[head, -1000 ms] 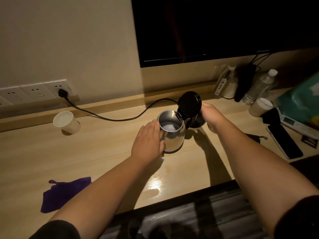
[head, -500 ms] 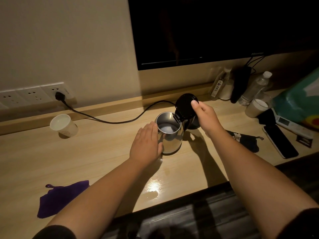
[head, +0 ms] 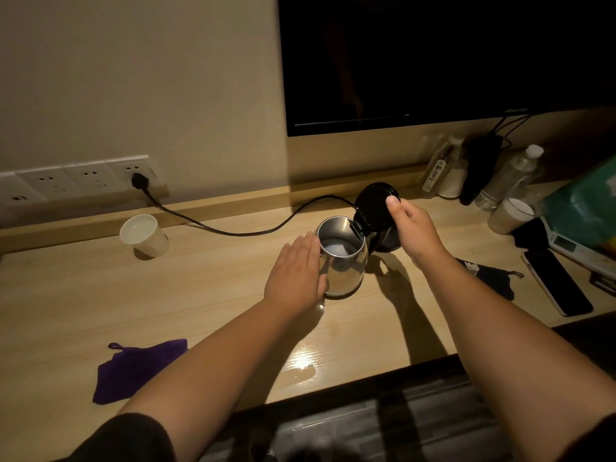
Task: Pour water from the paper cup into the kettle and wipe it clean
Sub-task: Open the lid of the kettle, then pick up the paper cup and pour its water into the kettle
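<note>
A steel kettle (head: pixel 345 271) stands mid-desk with its black lid (head: pixel 371 203) swung upright and some water inside. My left hand (head: pixel 295 276) lies flat against the kettle's left side, steadying it. My right hand (head: pixel 413 228) reaches the lid's right edge, thumb on its rim. A white paper cup (head: pixel 143 233) stands upright at the back left, away from both hands. A purple cloth (head: pixel 133 368) lies crumpled near the front left edge.
A black power cord (head: pixel 216 225) runs from the wall socket (head: pixel 136 180) to the kettle's base. Bottles (head: pixel 506 180), another cup (head: pixel 510 215), a phone (head: pixel 556 285) and a green pack (head: pixel 586 205) crowd the right. A small puddle (head: pixel 301 370) glistens near the front edge.
My right hand rose from behind the kettle's handle to the upright lid's edge. The left hand stayed on the kettle's side.
</note>
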